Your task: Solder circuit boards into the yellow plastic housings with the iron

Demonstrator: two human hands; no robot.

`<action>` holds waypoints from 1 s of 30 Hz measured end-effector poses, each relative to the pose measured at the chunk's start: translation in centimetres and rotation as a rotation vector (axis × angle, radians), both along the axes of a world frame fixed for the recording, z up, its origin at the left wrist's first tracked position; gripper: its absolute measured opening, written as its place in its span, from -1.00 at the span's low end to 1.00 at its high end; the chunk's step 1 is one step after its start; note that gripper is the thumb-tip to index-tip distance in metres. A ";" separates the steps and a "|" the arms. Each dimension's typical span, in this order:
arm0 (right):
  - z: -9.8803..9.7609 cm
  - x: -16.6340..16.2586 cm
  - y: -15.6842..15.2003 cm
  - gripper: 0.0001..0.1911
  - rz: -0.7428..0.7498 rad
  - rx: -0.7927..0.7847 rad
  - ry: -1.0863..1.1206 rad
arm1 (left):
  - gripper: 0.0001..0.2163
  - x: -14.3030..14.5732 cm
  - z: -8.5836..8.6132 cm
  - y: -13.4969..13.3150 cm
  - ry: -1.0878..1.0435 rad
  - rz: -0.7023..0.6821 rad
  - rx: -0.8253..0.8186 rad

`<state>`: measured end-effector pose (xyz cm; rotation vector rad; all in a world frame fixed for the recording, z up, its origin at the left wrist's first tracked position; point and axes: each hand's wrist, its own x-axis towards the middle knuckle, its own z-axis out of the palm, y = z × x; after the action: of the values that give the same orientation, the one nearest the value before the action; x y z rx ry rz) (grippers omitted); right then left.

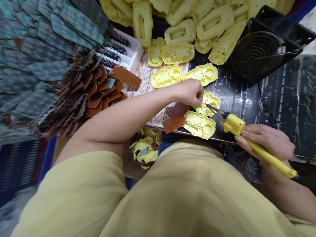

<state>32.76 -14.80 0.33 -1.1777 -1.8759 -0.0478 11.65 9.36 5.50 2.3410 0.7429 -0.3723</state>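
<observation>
My right hand (269,140) is wrapped round the handle of a yellow soldering iron (234,124). The iron's dark tip reaches left over a yellow plastic shell half (213,101). On that same shell, my left hand (192,92) has its fingers pinched close to the tip; whatever is between them is too small to make out. Another yellow shell half (200,125) with thin wires lies just below, at the bench edge. Two brown circuit boards (178,112) lie under my left wrist, partly over the shells. Further back, two more shell halves (166,76) rest side by side.
A black fan (256,54) stands at the back right. Yellow shells (180,31) are heaped along the back. Stacked brown boards (93,95), greenish boards (46,42) and a white foam tray (137,49) fill the left. Below the bench, a box holds yellow scraps (146,148).
</observation>
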 end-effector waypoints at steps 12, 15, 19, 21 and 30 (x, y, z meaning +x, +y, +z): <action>0.6 0.0 0.2 -0.47 -0.125 0.050 -0.043 | -0.80 -0.1 0.0 -0.1 0.000 0.033 -0.027; 0.3 -0.2 0.2 -0.48 -0.081 0.034 -0.071 | -0.80 -0.2 -0.1 -0.1 -0.014 0.026 -0.033; 0.0 -0.4 0.3 -0.60 -0.037 0.039 -0.040 | -0.86 -0.4 -0.5 0.2 -0.074 -0.008 -0.026; 0.0 -0.6 0.5 -0.60 -0.033 0.041 -0.039 | -0.87 -0.5 -0.6 0.2 -0.072 -0.012 -0.015; 0.7 0.2 -0.2 -0.54 -0.088 0.031 -0.017 | -0.81 -0.2 -0.5 -0.1 -0.035 0.014 -0.012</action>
<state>32.97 -14.96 0.99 -1.2413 -1.8306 -0.1354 11.44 9.31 5.03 2.3236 0.7385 -0.3283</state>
